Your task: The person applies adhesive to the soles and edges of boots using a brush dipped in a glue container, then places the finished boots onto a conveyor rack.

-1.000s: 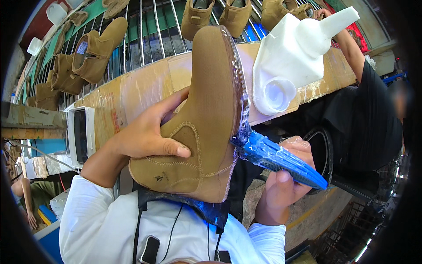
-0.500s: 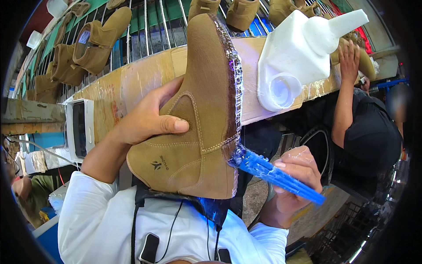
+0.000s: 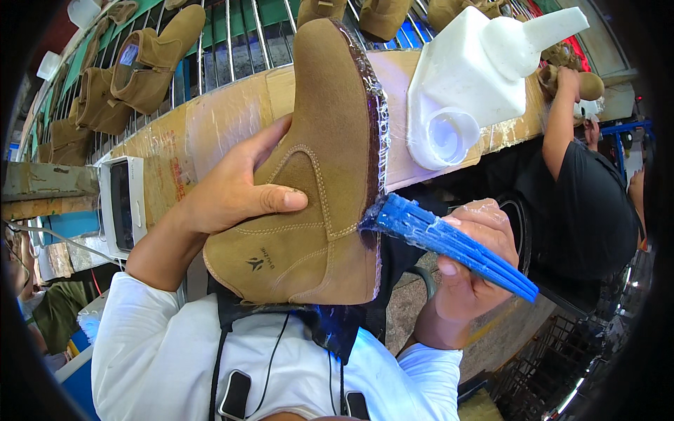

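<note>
Two hands share one job here. The left hand [image 3: 228, 189] wraps the tan suede boot [image 3: 316, 175] around its shaft, thumb pressed across the side panel, tilting the sole edge toward the right so the rim is open to the tool. The right hand [image 3: 467, 270] closes tightly on a blue brush [image 3: 449, 242], its tip touching the boot's glossy lower edge near the heel, probably wet with glue. A white plastic jug [image 3: 470, 84] sits on the wooden bench [image 3: 210, 126] just beyond, within easy reach.
</note>
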`<state>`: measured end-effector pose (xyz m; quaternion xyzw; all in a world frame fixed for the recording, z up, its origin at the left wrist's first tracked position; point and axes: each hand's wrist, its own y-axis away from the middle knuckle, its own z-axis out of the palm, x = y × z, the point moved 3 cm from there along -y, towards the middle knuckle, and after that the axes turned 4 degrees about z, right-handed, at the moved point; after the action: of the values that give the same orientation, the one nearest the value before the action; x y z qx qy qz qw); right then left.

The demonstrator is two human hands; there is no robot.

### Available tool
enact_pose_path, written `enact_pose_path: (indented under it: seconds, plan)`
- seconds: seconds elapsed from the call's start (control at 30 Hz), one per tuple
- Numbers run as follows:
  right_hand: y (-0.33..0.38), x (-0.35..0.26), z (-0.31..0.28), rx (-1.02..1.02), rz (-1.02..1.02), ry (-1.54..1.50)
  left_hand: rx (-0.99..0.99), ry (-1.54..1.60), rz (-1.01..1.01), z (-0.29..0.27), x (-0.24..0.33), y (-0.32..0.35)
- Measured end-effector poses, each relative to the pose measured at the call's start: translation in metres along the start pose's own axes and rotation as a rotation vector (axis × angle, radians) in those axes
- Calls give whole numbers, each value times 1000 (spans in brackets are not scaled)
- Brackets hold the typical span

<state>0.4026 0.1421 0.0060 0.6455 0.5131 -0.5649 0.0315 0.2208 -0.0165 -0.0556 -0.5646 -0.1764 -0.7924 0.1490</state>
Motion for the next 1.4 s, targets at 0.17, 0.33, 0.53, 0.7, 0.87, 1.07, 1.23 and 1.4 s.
enact_pose_path:
  seconds: [0.17,0.33,0.53,0.7,0.87,1.07,1.23,1.4]
  plan:
    - [1,6,3,55,-78,42,11,-51,11,-2,-2,1]
    - [11,13,-2,262,-65,35,-1,-15,4,-4,-4,1]
    - [11,14,4,97,48,-175,-17,-37,-20,-7,-4,5]
    - [-2,9,6,150,-58,-112,-69,-56,-36,2,0,8]
    - [-6,8,6,218,-39,-65,-113,-39,-31,9,1,10]
    - [-15,6,8,333,-54,-135,-175,-47,-18,11,-4,14]
    - [-25,13,11,337,-27,-223,-221,-108,-17,13,-5,18]
    - [-42,57,3,509,139,-206,-152,-60,-93,4,-13,19]
